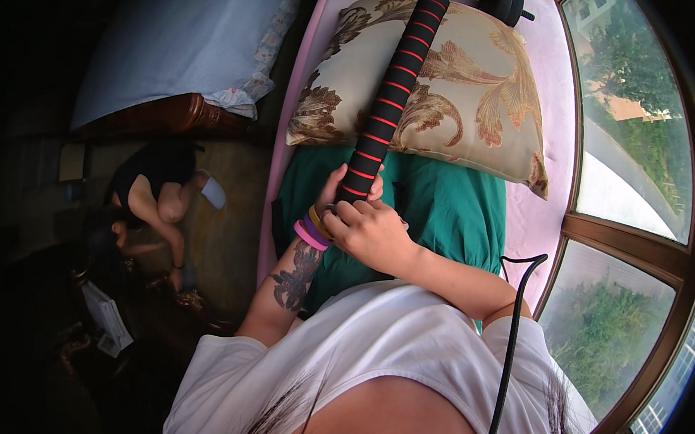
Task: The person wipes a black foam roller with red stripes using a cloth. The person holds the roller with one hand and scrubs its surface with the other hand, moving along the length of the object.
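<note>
A long black foam-covered bar (398, 76) with red rings slants from my lap up over a patterned cushion (476, 118). Wrapped around its lower part is my left hand (335, 184), with purple, pink and yellow bands on that wrist. My right hand (374, 235) is closed at the bar's near end, its fingers curled against the tip and touching the left hand. What lies under those right fingers is hidden. Beyond the bar's far end, a black round weight (502, 5) with a threaded stub shows at the top edge.
My legs in green trousers (449, 210) stretch along a pink-covered seat (557, 133) beside windows (628, 190). A black cable (510, 340) hangs at my right. On the left are a bed (188, 47) and a person (155, 185) crouching on the floor near dark carved furniture.
</note>
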`<state>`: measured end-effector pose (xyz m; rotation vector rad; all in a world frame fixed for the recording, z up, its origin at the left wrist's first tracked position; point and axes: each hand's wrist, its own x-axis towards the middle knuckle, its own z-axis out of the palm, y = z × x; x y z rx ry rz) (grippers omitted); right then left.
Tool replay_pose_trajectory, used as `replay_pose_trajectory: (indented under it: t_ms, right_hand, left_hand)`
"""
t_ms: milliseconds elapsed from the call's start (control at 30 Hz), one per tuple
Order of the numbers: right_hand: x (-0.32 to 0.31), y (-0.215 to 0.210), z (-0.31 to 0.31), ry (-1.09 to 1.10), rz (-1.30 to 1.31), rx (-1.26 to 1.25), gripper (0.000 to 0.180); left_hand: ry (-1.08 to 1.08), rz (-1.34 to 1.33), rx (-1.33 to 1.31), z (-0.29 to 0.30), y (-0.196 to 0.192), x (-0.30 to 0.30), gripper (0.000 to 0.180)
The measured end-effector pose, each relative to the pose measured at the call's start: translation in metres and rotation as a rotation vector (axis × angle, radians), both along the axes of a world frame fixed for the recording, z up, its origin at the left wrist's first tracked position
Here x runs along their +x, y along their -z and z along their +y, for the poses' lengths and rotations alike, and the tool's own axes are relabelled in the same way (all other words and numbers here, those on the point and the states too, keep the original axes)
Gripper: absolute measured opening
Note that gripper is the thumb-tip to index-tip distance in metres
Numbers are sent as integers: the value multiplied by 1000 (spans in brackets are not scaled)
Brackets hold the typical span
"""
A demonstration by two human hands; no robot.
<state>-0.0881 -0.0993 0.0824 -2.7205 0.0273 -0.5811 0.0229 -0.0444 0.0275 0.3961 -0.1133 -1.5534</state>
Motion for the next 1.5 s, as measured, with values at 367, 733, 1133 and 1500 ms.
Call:
replay_pose_trajectory:
  t_ms: [367, 733, 1133, 1500]
  right_hand:
    - [-15, -24, -9, -170, 56, 418, 28]
    - [11, -15, -103, 393, -197, 337, 31]
    - [-12, -9, -9, -270, 85, 306, 36]
    - [-19, -16, -17, -236, 20, 431, 31]
  left_hand:
    - [117, 70, -125, 9, 26, 5, 71]
    - [-58, 42, -93, 3, 13, 3, 61]
    - [112, 176, -128, 8, 20, 8, 56]
    - [36, 53, 29, 6, 5, 9, 64]
